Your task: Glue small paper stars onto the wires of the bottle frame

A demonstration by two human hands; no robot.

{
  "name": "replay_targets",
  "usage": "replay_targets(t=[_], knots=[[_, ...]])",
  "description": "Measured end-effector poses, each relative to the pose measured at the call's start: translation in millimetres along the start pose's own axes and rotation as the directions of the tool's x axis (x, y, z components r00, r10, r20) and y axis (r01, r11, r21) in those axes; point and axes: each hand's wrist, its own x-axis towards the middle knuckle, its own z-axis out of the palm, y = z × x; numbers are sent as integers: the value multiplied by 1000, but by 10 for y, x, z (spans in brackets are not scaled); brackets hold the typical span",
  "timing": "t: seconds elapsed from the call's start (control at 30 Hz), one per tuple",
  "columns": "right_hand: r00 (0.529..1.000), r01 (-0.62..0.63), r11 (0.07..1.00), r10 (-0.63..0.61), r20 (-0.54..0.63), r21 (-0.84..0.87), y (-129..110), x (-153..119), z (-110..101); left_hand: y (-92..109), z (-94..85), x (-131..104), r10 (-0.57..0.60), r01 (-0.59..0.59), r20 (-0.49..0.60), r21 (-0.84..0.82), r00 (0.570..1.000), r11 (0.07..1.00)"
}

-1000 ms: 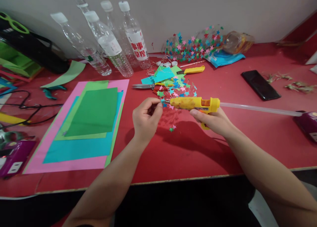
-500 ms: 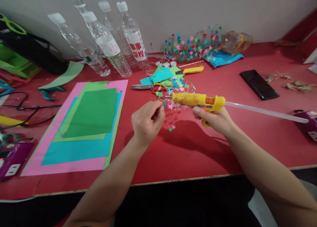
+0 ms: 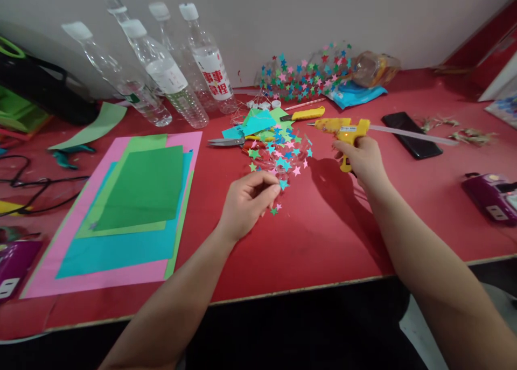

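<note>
At centre, your left hand (image 3: 247,206) pinches a small blue paper star (image 3: 284,185); right of centre, your right hand (image 3: 367,161) grips a yellow plastic glue gun (image 3: 333,125). The next move calls for steady fingertips.

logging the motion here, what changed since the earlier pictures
The right hand has drawn the yellow glue gun away from the left hand, rightward and toward the wall. The left hand has shifted slightly rightward and nearer the person, pinched fingers by a teal star. Nothing was visibly picked up or let go. Scissors, phone and paper sheets stayed put.
</note>
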Motion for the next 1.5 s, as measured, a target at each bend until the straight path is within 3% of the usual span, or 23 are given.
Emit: replay_targets(t=[0.07,0.17,0.23,0.3,0.4,0.43,0.47,0.53,0.57,0.6,0.67,0.83,0.93,0.97,1.03,1.1,1.17,1.23,1.37,1.5], knots=[[1000,9,939,-8,4,-345,50,50,-22,27,24,-3,-109,115,137,-39,985,993],[994,36,703,50,100,-710,81,53,-36,40,58,-3,-207,232,268,-64,941,971],[985,78,591,77,153,-803,80,16,-33,29,77,3,-266,307,303,-95,915,947],[986,120,541,34,164,-832,50,-51,-28,6,91,15,-334,391,311,-143,890,909],[978,190,556,-179,106,-809,-68,-214,-23,-29,103,37,-415,491,316,-218,853,844],[945,276,593,-313,100,-757,-120,-285,-17,-36,104,44,-430,511,321,-239,844,826],[875,429,623,-468,128,-654,-170,-360,-7,-41,104,50,-440,527,327,-259,837,809],[684,729,608,-671,287,-315,-246,-510,32,-41,99,59,-453,551,338,-303,825,777],[570,814,563,-731,375,-141,-266,-577,61,-38,93,63,-456,562,348,-326,819,760],[473,855,518,-772,425,-11,-272,-634,93,-33,87,66,-457,572,360,-350,813,742],[394,855,501,-796,459,133,-256,-714,158,-22,71,72,-454,590,391,-385,801,710],[416,813,542,-796,441,212,-220,-783,236,-10,52,82,-451,627,454,-393,768,672],[414,814,537,-805,425,224,-252,-803,217,-9,63,66,-447,605,435,-355,782,713],[421,812,540,-804,421,220,-262,-807,205,-8,68,55,-435,561,383,-330,815,759],[460,808,561,-792,402,180,-274,-809,182,-7,73,25,-337,370,173,-216,925,904],[501,819,567,-783,368,92,-269,-801,167,-12,71,-7,-100,103,-69,48,993,993],[499,850,526,-798,338,-15,-248,-786,167,-29,64,-31,151,-88,-158,348,976,933],[464,883,460,-816,345,-99,-219,-772,181,-61,59,-39,277,-170,-126,535,953,827],[403,915,371,-826,393,-158,-172,-771,229,-139,64,-21,343,-223,-48,673,938,705],[401,916,369,-829,390,-158,-160,-784,258,-180,76,-10,392,-282,3,699,920,657]])
